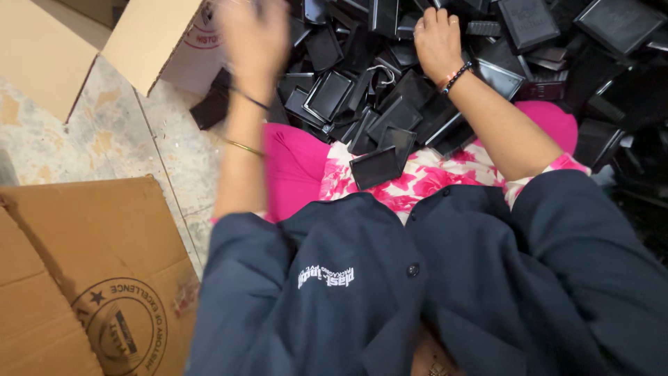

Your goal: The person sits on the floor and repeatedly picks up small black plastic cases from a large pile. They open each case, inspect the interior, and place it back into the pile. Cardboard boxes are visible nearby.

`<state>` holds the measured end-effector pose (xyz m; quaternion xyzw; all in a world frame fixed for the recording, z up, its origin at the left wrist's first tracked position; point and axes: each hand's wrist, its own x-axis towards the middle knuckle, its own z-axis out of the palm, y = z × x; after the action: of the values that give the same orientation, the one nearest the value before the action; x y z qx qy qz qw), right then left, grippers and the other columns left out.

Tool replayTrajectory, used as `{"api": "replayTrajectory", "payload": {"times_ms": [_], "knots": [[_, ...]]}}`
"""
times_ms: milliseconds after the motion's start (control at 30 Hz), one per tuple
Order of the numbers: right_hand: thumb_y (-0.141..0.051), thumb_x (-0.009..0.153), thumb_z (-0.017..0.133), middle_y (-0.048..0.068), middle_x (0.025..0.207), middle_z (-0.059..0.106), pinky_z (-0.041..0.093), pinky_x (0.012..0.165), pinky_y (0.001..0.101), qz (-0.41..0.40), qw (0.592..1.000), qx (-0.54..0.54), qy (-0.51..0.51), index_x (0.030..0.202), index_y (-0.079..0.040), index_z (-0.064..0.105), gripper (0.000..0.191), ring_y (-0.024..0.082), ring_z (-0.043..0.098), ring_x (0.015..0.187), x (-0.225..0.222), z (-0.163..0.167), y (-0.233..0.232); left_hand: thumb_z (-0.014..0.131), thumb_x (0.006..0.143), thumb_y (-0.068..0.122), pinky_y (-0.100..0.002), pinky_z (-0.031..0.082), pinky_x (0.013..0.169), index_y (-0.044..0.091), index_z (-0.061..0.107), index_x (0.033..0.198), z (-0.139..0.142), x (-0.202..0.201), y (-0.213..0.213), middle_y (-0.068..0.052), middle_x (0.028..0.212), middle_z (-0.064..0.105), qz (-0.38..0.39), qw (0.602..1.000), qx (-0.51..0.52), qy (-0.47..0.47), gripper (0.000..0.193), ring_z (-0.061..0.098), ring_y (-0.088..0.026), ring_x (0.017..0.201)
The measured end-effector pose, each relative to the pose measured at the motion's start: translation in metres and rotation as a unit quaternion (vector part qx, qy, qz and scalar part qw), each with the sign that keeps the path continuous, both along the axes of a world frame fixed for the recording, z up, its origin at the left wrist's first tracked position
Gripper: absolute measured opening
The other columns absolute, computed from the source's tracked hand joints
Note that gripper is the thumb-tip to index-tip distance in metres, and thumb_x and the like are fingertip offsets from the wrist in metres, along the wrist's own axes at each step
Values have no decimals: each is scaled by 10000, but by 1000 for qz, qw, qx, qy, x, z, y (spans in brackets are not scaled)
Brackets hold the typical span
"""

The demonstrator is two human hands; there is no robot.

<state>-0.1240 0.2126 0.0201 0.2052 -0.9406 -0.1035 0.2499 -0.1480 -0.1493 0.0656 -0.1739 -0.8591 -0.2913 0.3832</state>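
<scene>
**Hands at a heap of black trays on the floor**

Left hand: raised over the left edge of the heap and smeared by motion blur. Fingers cannot be separated, so whether it is clenched, released or grasping cannot be told. A thin dark band and a gold bangle sit on the forearm.

Right hand: laid palm-down on the heap near the top edge of the view, fingers curled onto the black trays. The fingertips are buried among the pieces; a grasp on any one tray cannot be confirmed. A beaded bracelet circles the wrist.

The trays: shallow, rectangular, black plastic, piled loosely and overlapping across the upper middle and right of the view. The heap runs off the top and right edges, so its extent is cut off. Pieces at far right fall into shadow and are hard to separate. One single tray lies apart on the person's pink-and-white floral lap, just below the heap.

Surroundings: an open cardboard box stands at the upper left, its flap touching the heap's edge; its interior is not visible. A second cardboard flap lies at the lower left, cut by the frame. Mottled stone floor shows between them. A dark blue jacket fills the lower view and hides everything beneath.
</scene>
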Motion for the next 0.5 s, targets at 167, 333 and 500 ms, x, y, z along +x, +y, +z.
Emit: {"api": "replayTrajectory", "payload": {"times_ms": [167,333,500], "knots": [[-189,935,735,103,1091,617,454,931,449,32,998,-40,-29,986,-49,704,152,301,578,1130,-4,0,15,793,804,241,-463,540,823,21,700,981,-71,80,111,-193,966,672,-66,947,-15,-315,297,662,-380,934],[-158,867,790,115,1166,610,448,996,459,55,979,-178,-76,1082,-42,682,267,320,570,1132,28,20,61,785,846,281,-487,552,799,16,713,974,-90,76,131,-215,1000,701,-2,924,-26,-381,303,681,-412,929],[-201,907,852,180,1155,589,444,943,484,8,964,-167,-206,1099,-16,685,314,370,562,1107,99,16,80,798,846,368,-469,564,881,23,729,1001,-89,49,144,-235,1056,720,27,860,-120,-495,384,691,-403,1022]]}}
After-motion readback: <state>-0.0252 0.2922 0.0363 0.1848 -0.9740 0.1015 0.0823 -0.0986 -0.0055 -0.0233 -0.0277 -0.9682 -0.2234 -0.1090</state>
